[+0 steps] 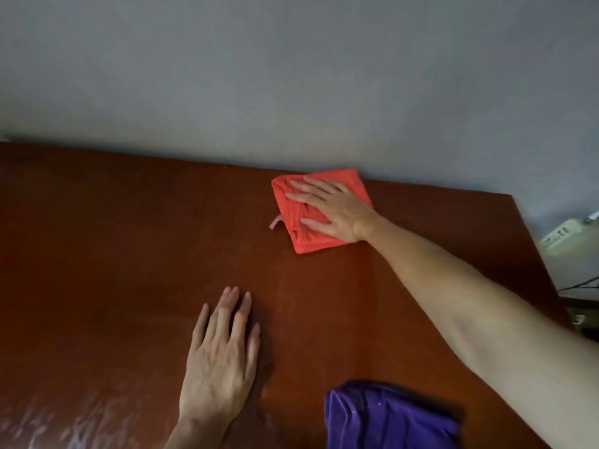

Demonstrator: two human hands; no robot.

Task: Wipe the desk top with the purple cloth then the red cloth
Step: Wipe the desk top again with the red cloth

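Note:
The folded red cloth [299, 233] lies flat on the brown desk top [129, 238], near the far edge by the wall. My right hand [334, 210] presses on it with fingers spread and pointing left, arm stretched across the desk. A small pale tag sticks out at the cloth's left side. My left hand [220, 358] rests flat on the bare desk nearer me, fingers apart, holding nothing. The purple cloth [385, 416] sits crumpled at the desk's near edge, under my right forearm, with neither hand on it.
A grey wall [291, 76] rises directly behind the desk. The desk's right edge runs diagonally at the right; beyond it are a pale power strip [567, 236] and dark cables. A glare patch shows on the near left of the desk.

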